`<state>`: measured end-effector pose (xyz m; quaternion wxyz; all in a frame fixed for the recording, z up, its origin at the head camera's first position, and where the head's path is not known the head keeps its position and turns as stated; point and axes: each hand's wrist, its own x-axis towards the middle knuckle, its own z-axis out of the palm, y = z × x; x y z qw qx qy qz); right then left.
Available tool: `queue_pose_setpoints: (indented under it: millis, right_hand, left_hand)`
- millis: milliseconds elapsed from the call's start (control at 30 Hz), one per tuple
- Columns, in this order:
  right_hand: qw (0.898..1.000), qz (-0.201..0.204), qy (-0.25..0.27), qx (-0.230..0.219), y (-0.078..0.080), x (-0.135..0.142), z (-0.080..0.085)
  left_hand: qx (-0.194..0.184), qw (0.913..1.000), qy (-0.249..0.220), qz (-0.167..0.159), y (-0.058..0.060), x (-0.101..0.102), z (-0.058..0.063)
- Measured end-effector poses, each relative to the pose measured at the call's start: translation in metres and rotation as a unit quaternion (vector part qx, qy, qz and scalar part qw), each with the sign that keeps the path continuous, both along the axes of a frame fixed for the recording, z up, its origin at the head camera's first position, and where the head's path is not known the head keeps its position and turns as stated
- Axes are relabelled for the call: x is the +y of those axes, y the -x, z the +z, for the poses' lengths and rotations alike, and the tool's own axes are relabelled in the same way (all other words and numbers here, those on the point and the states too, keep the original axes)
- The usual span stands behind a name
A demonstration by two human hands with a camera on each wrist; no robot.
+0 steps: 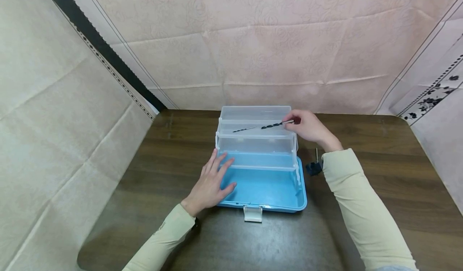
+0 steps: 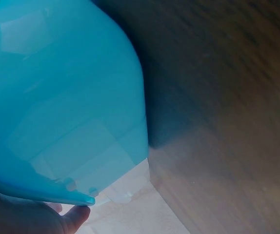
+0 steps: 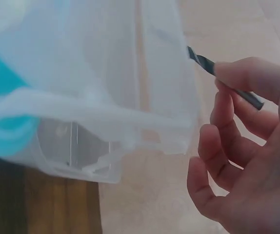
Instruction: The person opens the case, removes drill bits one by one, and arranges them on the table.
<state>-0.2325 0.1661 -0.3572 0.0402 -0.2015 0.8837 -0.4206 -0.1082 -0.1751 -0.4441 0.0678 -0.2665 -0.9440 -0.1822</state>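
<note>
A blue toolbox (image 1: 264, 186) stands unfolded on the table, its translucent stepped trays (image 1: 257, 142) raised at the back. My right hand (image 1: 307, 126) pinches a dark twist drill bit (image 1: 272, 125) by its shank, between thumb and fingertips, over the trays' right side. The right wrist view also shows this drill bit (image 3: 206, 63), beside a tray's edge. A thinner drill bit (image 1: 244, 129) appears at the trays, left of the held one. With fingers spread, my left hand (image 1: 207, 186) rests on the toolbox's left rim. The left wrist view shows the toolbox's blue outer wall (image 2: 71, 97).
Right of the toolbox, by the right sleeve, lies a small dark object (image 1: 314, 168) with a thin rod; its kind is unclear. A pale latch (image 1: 253, 214) hangs at the toolbox's front. Patterned cloth (image 1: 271, 54) hangs behind the wooden table (image 1: 152, 190).
</note>
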Motion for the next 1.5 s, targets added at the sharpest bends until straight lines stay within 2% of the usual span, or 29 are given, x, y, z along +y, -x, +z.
queue_pose_setpoints:
  millis: [267, 400, 433, 500, 600, 667, 767, 867, 933, 1200, 1333, 1500]
  right_hand:
    - [0.996, -0.045, 0.06, -0.056, -0.004, 0.004, 0.002]
    - [0.983, -0.08, 0.132, -0.094, -0.002, 0.004, 0.002]
    - [0.977, -0.09, 0.163, -0.105, -0.001, 0.003, 0.001]
    - [0.956, -0.104, 0.237, -0.134, 0.0, 0.003, 0.002]
    - [0.915, -0.112, 0.345, -0.175, -0.002, 0.004, 0.005]
    - [0.888, -0.109, 0.399, -0.201, -0.003, 0.004, 0.008]
    - [0.855, -0.11, 0.45, -0.232, -0.004, 0.004, 0.01]
    - [0.837, -0.112, 0.469, -0.258, -0.005, 0.004, 0.01]
    - [0.832, -0.115, 0.468, -0.274, -0.006, 0.004, 0.011]
    - [0.829, -0.1, 0.453, -0.313, -0.008, 0.004, 0.009]
    - [0.839, -0.089, 0.434, -0.317, -0.011, 0.005, 0.007]
    - [0.86, -0.074, 0.397, -0.312, -0.013, 0.005, 0.006]
  left_hand:
    - [0.0, 1.0, 0.0, -0.002, -0.001, -0.001, -0.001]
    - [0.001, 1.0, -0.001, -0.002, -0.001, 0.0, -0.001]
    - [0.001, 1.0, -0.001, -0.002, -0.001, 0.0, -0.001]
    - [0.0, 1.0, -0.001, -0.001, -0.001, 0.0, -0.001]
    - [0.0, 1.0, 0.0, -0.001, 0.0, 0.0, -0.002]
    - [0.001, 1.0, 0.001, -0.001, 0.0, 0.0, -0.001]
    - [0.002, 1.0, 0.001, -0.001, 0.0, 0.0, -0.001]
    - [0.002, 1.0, 0.0, 0.0, 0.0, 0.0, 0.0]
    - [0.002, 1.0, 0.001, 0.001, 0.0, 0.0, 0.0]
    - [-0.004, 1.0, -0.001, 0.002, 0.0, 0.0, 0.0]
    - [-0.004, 1.0, -0.003, 0.002, 0.0, 0.0, 0.0]
    - [-0.002, 1.0, -0.006, 0.001, 0.0, 0.0, 0.0]
